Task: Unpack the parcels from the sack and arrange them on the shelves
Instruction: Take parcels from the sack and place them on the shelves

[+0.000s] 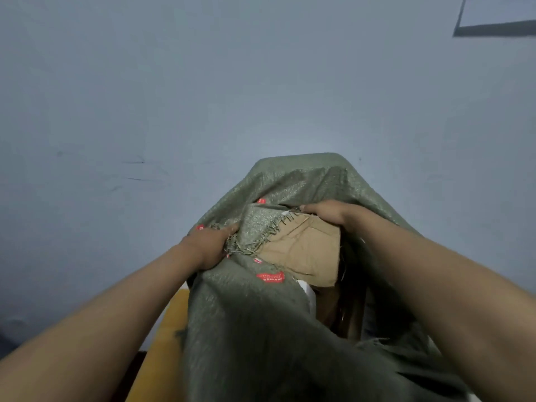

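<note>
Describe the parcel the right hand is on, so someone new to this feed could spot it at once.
Find the big grey-green woven sack filling the lower middle of the view, its frayed mouth pulled aside by the left hand. Inside the opening lies a flat brown cardboard parcel, the right hand gripping its far edge. It is creased, plain tan, unlike the white item below it.

A grey-green woven sack (261,329) fills the lower middle of the head view, its mouth open toward the camera. The left hand (207,246) grips the sack's frayed edge, bunching the fabric. The right hand (326,211) reaches into the opening and holds the far edge of a creased brown cardboard parcel (304,250). Red printed labels (270,277) mark the weave. Behind stands a pale blue-grey wall (203,82); a yellow surface (171,329) shows lower left.
</note>
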